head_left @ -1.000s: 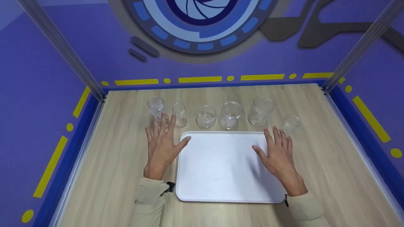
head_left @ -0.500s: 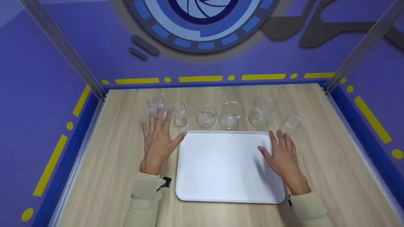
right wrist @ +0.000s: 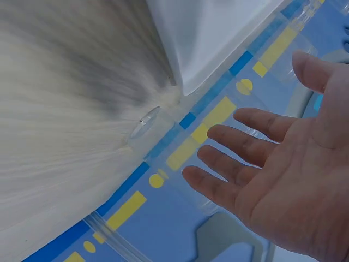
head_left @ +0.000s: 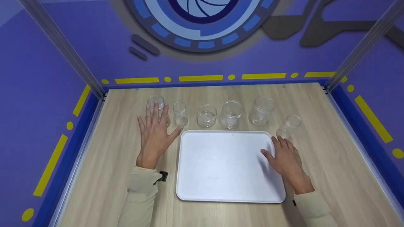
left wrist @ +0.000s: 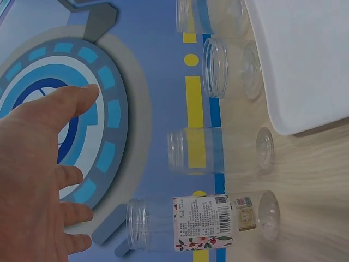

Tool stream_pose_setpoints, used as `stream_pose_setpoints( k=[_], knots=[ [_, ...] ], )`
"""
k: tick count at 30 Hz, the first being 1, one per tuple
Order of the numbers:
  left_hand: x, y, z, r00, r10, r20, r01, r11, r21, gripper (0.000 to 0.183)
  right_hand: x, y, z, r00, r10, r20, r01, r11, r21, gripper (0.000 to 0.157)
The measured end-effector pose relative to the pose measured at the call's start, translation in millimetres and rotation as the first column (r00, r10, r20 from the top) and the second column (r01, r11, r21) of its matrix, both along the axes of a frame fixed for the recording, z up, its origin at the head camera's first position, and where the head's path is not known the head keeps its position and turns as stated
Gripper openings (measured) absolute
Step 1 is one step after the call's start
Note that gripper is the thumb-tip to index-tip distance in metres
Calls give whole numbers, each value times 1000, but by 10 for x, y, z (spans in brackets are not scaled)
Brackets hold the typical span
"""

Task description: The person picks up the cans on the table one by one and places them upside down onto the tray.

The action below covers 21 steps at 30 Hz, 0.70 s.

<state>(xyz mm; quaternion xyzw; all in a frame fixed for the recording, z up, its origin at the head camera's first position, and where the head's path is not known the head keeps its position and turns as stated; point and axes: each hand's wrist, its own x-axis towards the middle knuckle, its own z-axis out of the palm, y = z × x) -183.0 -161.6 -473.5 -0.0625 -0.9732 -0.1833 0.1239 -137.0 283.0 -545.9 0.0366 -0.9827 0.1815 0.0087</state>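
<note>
My left hand (head_left: 154, 136) is held with its fingers spread, overlapping a clear labelled jar (left wrist: 202, 224) at the left end of a row of transparent jars. Beside that one stands a narrower clear jar (head_left: 180, 113). A white rectangular tray (head_left: 228, 167) lies in front of the row. Over the tray's right edge, my right hand (head_left: 287, 159) has its fingers extended, just short of the rightmost small jar (head_left: 293, 121). Neither hand holds anything. In the left wrist view the labelled jar shows a threaded, lidless neck.
Between the end jars stand a short jar (head_left: 206, 116), a wider jar (head_left: 231, 114) and a tall jar (head_left: 261, 110). The wooden tabletop (head_left: 110, 157) is bounded by a blue back panel (head_left: 94, 47) and side panels with metal posts at the corners.
My left hand has shifted left and a little forward, its thumb leaving the tray's corner. My right hand has drifted right and slightly back. The jars and tray have stayed in place.
</note>
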Motion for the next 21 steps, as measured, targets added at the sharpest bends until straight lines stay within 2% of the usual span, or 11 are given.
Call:
stream_pose_setpoints(
  k=[7, 21],
  knots=[
    [-104, -67, 48, 1000, 9, -7, -9, 1000, -28, 99, -13, 57, -49, 1000, 6, 3, -6, 1000, 20, 67],
    [-299, -168, 115, 998, 30, 49, -28, 999, -42, 99, -7, 149, -180, 1000, -3, 19, 1, 995, 103, 46]
  ],
)
